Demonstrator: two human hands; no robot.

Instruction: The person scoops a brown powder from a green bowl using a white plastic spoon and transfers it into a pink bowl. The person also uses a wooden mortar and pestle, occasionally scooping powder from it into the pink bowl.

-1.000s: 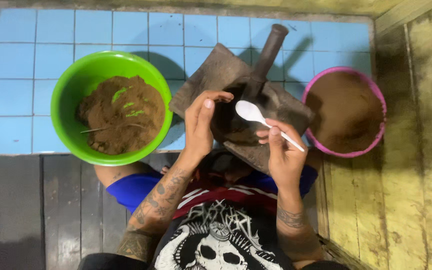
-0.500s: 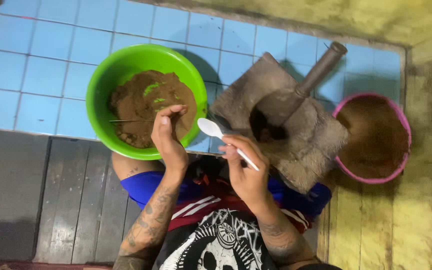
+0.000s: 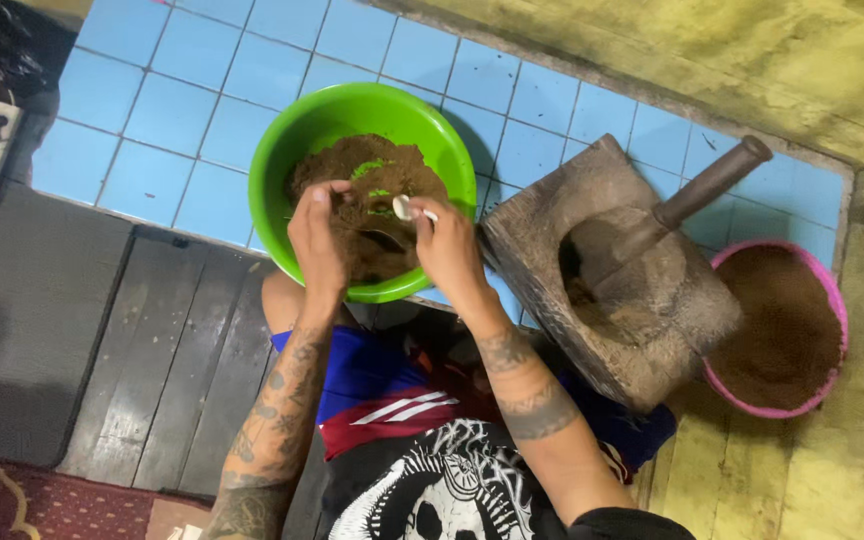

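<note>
Green plastic bowl: sits on the blue tiled floor, at the edge where the tiles meet dark wooden boards, directly in front of the seated person. It holds a mound of brown, crumbly paste with a few green bits on top.

Left hand: over the near half of the bowl, fingers curled inward and down toward the paste. Whether it has hold of any paste cannot be told.

Right hand: over the bowl's near right side, closed around a white spoon. Only the spoon's pale end shows above the fingers, just over the paste. The two hands are close but apart.

Stone mortar: blocky, grey-brown, just right of the bowl, tilted, its near part over the person's knee. A dark pestle leans in its hollow, handle pointing up and right.

Pink bowl: touching or just beside the mortar's right side, filled with brown ground material, resting on yellowish planks.
</note>
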